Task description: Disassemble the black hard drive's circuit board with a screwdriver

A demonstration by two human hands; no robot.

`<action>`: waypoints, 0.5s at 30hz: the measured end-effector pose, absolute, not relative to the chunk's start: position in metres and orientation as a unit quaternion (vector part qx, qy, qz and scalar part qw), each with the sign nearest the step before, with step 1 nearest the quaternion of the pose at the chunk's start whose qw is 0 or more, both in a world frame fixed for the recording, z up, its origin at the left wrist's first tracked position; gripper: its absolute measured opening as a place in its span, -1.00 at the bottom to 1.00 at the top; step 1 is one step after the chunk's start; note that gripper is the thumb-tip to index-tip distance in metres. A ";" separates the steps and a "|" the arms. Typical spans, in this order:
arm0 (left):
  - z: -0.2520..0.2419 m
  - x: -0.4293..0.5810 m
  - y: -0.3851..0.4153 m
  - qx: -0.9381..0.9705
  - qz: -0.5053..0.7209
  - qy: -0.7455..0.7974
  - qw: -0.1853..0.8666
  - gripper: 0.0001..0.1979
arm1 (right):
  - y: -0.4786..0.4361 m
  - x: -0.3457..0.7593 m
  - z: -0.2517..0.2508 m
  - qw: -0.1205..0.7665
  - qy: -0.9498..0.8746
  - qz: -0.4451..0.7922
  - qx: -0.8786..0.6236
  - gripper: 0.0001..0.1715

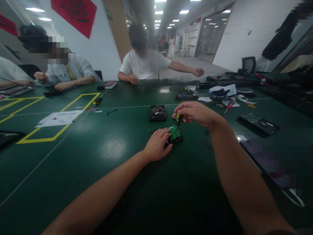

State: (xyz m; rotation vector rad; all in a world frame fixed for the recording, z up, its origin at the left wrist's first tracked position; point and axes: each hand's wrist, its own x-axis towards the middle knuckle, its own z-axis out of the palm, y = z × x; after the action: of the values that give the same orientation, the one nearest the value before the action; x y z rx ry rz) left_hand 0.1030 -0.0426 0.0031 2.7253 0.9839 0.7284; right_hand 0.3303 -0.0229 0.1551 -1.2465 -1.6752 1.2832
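A black device with a green circuit board (175, 133) lies on the dark green table. My left hand (158, 143) rests over its left part, fingers stretched out and pressed on it. My right hand (193, 113) is above and to the right, its fingers closed round a yellow and black screwdriver (179, 118). The screwdriver points down at the board; whether its tip touches a screw is too small to tell. Just behind lies a second black drive-like device (157, 113).
Another device with a board (259, 124) and a phone-like slab (266, 161) lie at the right. A red screwdriver (229, 105), cables and cloth are behind them. Paper (60, 118) and another yellow screwdriver (98, 99) lie left. People sit across the table.
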 end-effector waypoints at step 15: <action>0.002 0.103 -0.042 0.910 0.248 0.323 0.077 -0.56 | -0.019 0.332 0.146 0.348 -0.662 0.477 -0.462 -0.73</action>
State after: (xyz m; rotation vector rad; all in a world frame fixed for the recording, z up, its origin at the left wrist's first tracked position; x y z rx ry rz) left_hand 0.1033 -0.0419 0.0022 2.7272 0.9664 0.7428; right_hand 0.3325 -0.0188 0.1463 -1.1979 -1.7154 1.2354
